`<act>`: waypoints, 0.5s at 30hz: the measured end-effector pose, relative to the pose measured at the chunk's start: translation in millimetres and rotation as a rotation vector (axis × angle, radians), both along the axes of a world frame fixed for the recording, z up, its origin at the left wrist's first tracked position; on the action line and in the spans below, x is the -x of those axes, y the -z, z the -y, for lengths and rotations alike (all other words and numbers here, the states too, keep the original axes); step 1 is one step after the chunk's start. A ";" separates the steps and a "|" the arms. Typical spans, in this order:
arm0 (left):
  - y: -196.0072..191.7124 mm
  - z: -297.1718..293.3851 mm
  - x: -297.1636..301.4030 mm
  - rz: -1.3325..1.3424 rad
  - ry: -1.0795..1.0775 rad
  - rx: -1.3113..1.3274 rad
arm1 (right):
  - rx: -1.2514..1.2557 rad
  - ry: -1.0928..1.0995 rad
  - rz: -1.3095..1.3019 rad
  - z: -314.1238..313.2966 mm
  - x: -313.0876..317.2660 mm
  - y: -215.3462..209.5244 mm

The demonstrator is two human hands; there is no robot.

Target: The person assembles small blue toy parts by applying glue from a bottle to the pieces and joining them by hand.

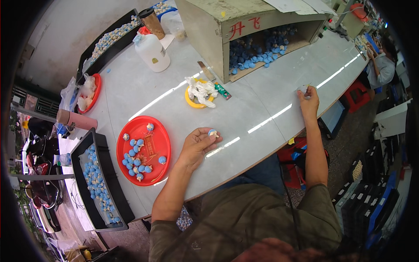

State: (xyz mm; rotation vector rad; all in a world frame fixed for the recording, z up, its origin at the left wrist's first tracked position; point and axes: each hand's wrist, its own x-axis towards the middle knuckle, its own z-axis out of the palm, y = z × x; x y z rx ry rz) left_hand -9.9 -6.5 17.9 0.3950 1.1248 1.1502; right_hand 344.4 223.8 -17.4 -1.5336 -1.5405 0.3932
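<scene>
A small blue-and-cream ball-shaped piece [212, 132] is pinched between the thumb and fingers of my left hand [195, 146], just above the grey table. Out to the right, near the table's front edge, my right hand [310, 102] is closed at the fingertips round a small pale thing [302, 88]; its kind is too small to make out. Left of my left hand lies a round red plate [163, 139] with several blue-and-cream balls [133, 160] on it, most of them grouped at its lower left.
A beige box-shaped machine [205, 39] stands behind, blue pieces [257, 59] heaped in its opening. A yellow ring [190, 101] under crumpled white material [201, 90] lies mid-table. At left are a black tray [124, 214] of balls, a white bottle [152, 52] and a pink flask [78, 120].
</scene>
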 end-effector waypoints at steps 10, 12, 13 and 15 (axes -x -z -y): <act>6.3 -5.3 -3.4 0.009 -0.111 -0.025 | -0.340 -0.551 0.052 30.6 106.5 -51.0; 8.2 -6.8 -4.5 0.012 -0.127 -0.041 | -0.322 -0.663 0.190 10.1 140.7 -41.6; 10.0 -6.9 -4.5 0.022 -0.128 -0.042 | -0.330 -0.674 0.188 0.5 153.0 -36.7; 9.5 -4.7 -5.0 0.031 -0.157 -0.046 | -0.259 -0.684 0.265 -13.3 178.1 -28.2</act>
